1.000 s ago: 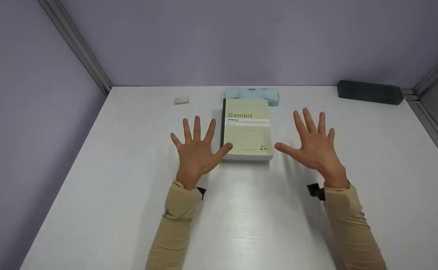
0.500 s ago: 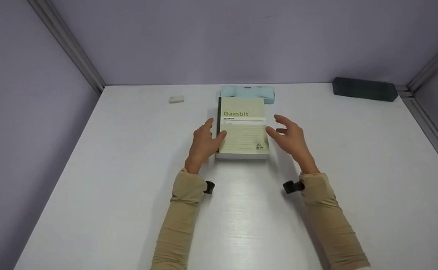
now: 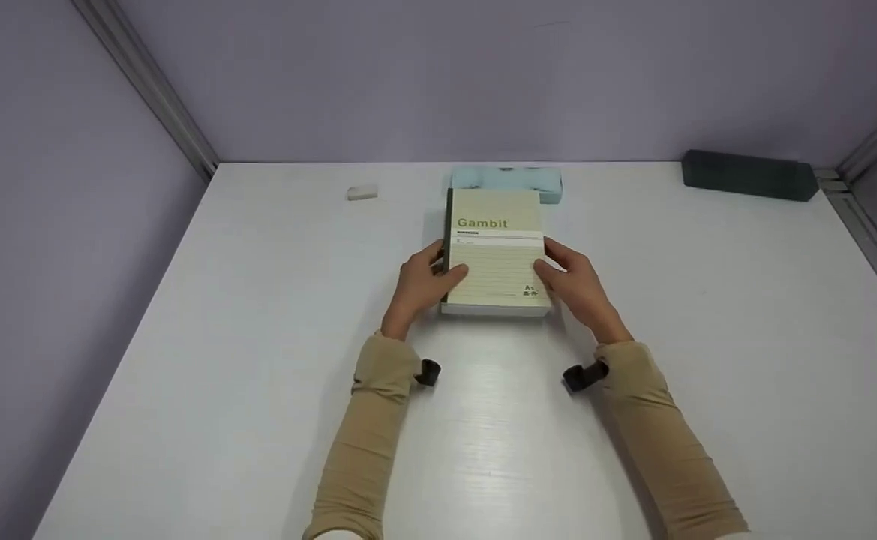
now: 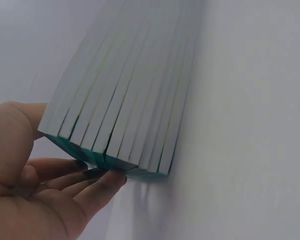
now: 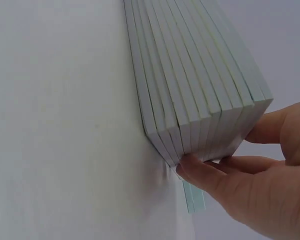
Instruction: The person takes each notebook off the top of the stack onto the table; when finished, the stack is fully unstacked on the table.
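A stack of several notebooks (image 3: 494, 262) lies on the white table, its pale yellow top cover printed "Gambit" and its dark spine facing left. My left hand (image 3: 420, 286) grips the spine side, thumb over the top cover and fingers against the side. From the right, my right hand (image 3: 577, 287) holds the opposite side in the same way, thumb at the cover's edge. Both wrist views show the page edges of the notebooks (image 4: 125, 95) with fingers near the lower books. The far fingers are partly hidden behind the stack.
Just behind the stack sits a light blue box (image 3: 509, 178), partly covered by it. A small whitish block (image 3: 362, 193) lies at the back left. The dark green long case (image 3: 749, 175) stands at the back right, near the wall.
Both hands have come inward from spread fingers above the table to the two sides of the notebook stack and now hold it. The stack appears to stay in place.
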Available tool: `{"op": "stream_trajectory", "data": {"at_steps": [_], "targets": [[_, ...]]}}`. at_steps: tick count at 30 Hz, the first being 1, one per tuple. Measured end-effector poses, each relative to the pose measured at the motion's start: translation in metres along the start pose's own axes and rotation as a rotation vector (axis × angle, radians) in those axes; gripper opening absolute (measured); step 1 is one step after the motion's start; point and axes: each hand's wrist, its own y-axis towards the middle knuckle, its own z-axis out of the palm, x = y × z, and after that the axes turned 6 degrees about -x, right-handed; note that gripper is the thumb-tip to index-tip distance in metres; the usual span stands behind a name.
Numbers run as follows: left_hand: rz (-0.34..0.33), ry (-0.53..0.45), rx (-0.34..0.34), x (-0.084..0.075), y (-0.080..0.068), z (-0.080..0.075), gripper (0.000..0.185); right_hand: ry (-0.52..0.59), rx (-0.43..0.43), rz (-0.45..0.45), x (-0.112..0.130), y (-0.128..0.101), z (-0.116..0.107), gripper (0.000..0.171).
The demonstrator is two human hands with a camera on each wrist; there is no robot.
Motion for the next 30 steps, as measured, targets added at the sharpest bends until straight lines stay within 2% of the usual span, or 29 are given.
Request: {"op": "stream_trajectory", "data": {"at_steps": [6,11,19,24,30], "targets": [[0.026,0.004,-0.003,-0.006,-0.001,-0.002,0.050,0.041,0.011,0.018,0.005,-0.004,0.000,0.058],[-0.004,0.001,-0.008,-0.008,-0.001,-0.004,0.048,0.065,0.026,0.015,0.006,-0.004,0.001,0.060],[-0.086,0.018,-0.026,-0.012,-0.004,-0.015,0.053,0.042,0.016,0.020,0.006,-0.004,0.003,0.058],[-0.173,-0.016,-0.020,-0.016,-0.006,-0.027,0.052,0.059,0.026,0.003,0.012,-0.009,0.003,0.057],[-0.281,-0.011,0.028,-0.017,-0.011,-0.046,0.066,0.032,0.022,0.006,0.011,-0.007,0.009,0.056]]}}
